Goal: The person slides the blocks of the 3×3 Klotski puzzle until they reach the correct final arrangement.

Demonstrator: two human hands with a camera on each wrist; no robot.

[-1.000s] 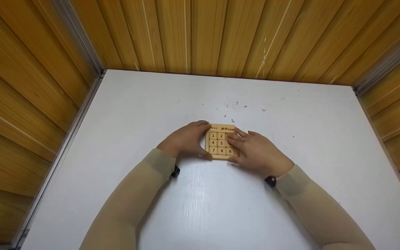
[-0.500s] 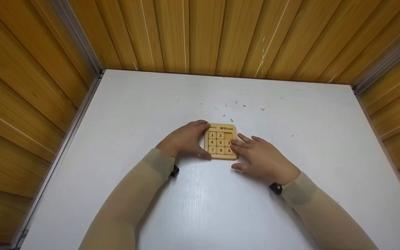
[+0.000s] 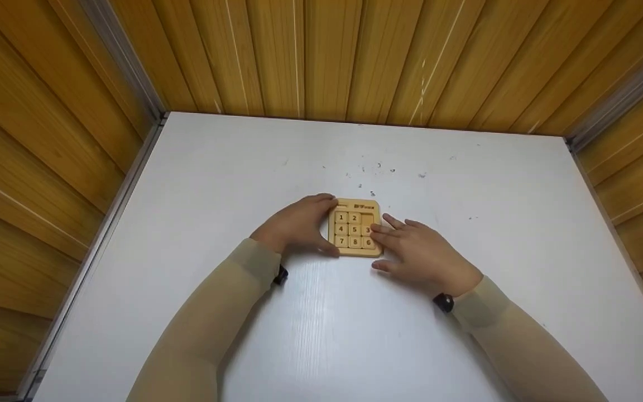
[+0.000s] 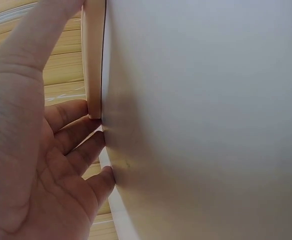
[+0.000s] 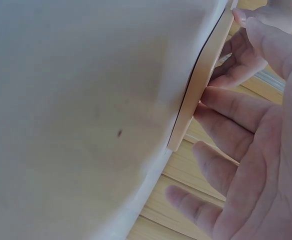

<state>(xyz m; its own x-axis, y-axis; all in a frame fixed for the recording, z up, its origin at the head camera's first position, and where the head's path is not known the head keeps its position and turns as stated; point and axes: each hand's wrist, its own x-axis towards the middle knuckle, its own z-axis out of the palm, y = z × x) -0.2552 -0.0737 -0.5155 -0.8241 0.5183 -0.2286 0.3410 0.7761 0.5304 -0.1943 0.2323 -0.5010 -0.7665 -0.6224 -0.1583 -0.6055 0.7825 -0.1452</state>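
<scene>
A wooden number slide puzzle lies flat on the white table. Its rows read 1, 2 and a bare slot, then 4, 5, 3, then 7, 8, 6. My left hand grips its left side, thumb at the near corner and fingers at the far corner. In the left wrist view, the puzzle's side edge stands between that thumb and the fingers. My right hand is spread at the right side, straight fingertips on the 3 tile, partly covering it. The right thumb is apart from the frame.
The white table stretches around the puzzle, with dark scuff marks beyond it. Wood-plank walls stand behind and on both sides. A dark band or device sits at each wrist.
My right hand has drawn back right and toward me, uncovering the bare top-right slot and the 3 tile below it. The left hand keeps its hold. Little differs from half a second ago.
</scene>
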